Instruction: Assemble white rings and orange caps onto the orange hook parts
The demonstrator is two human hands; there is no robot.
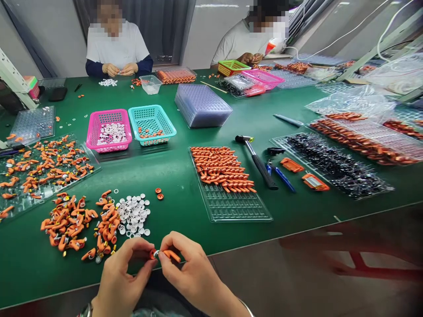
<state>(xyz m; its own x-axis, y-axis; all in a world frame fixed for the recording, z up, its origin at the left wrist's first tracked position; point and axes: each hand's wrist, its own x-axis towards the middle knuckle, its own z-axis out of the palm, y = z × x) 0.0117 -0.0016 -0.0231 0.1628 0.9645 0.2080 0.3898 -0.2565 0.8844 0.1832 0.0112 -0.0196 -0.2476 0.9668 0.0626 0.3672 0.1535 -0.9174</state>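
Note:
At the table's front edge, my left hand (127, 270) pinches a small round orange cap (152, 254) between thumb and forefinger. My right hand (188, 266) is closed on an orange lever-shaped part (172, 255). Between the fingertips shows a white ring (156, 254), close against the cap; whether they touch I cannot tell. Just beyond my left hand lie a heap of white caps (134, 215) and a pile of orange lever parts (68, 220) with brass-coloured bits. Two loose orange caps (159, 193) sit behind the white ones.
A clear tray (238, 209) holds rows of orange parts. Right of it lie a hammer (259, 165), blue-handled pliers (284, 178) and a tray of black parts (337, 163). Pink (109, 148) and turquoise (153, 141) baskets stand farther back. Two people work across the green table.

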